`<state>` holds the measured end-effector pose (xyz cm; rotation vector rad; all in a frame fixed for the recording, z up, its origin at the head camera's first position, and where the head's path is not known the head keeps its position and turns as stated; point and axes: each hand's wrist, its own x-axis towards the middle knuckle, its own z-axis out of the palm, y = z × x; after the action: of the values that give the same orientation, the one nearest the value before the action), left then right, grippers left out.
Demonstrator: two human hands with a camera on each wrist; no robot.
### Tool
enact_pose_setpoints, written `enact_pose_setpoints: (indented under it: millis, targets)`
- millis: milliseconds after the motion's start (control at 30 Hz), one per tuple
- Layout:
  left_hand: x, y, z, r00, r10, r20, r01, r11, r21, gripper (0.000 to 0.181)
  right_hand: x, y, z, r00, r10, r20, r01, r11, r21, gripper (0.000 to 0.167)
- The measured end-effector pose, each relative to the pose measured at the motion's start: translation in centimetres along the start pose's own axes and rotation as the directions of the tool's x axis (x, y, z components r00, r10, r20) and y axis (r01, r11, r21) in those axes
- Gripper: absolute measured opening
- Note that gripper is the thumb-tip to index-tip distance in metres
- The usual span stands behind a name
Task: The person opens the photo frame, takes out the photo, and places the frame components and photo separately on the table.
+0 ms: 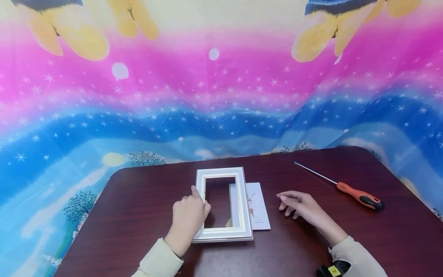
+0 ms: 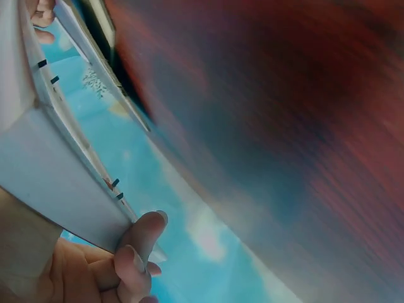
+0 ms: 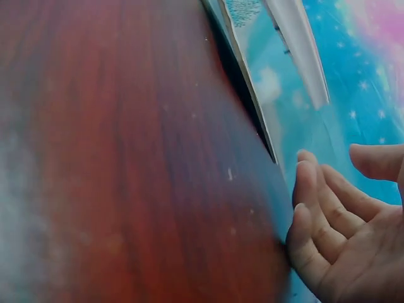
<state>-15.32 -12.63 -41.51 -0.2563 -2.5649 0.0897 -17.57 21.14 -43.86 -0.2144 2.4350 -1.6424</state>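
Observation:
My left hand (image 1: 188, 215) grips the left side of a white picture frame (image 1: 247, 215). The frame's opening shows the table through it. In the left wrist view, small dark tabs stick out along the frame's back (image 2: 82, 139), and fingers (image 2: 145, 233) curl under its edge. Partly under the frame's right side lies a white card (image 1: 258, 206) with a printed drawing; the rest of it is hidden. To the right of the card, my right hand (image 1: 304, 207) is held with loosely bent fingers, touching neither card nor frame. Nothing sits in its grasp in the right wrist view.
A screwdriver (image 1: 356, 194) with an orange and black handle lies on the right of the dark red table (image 1: 138, 215). Behind the table's back edge hangs a colourful printed cloth (image 1: 221, 92).

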Motion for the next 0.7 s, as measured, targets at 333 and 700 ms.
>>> enact_pose_setpoints:
  millis: [333, 700]
  targets:
    - [-1.3, -3.2, -0.6, 0.999, 0.039, -0.027, -0.036, 0.994, 0.103, 0.055, 0.0, 1.1, -1.2, 0.993, 0.117, 0.032, -0.121, 0.969, 0.213, 0.054]
    - [-2.9, -6.7, -2.0, 0.999, -0.004, 0.045, 0.0, 0.995, 0.098, 0.056, 0.0, 2.9, -3.1, 0.99, -0.008, 0.139, -0.058, 0.882, 0.467, 0.036]
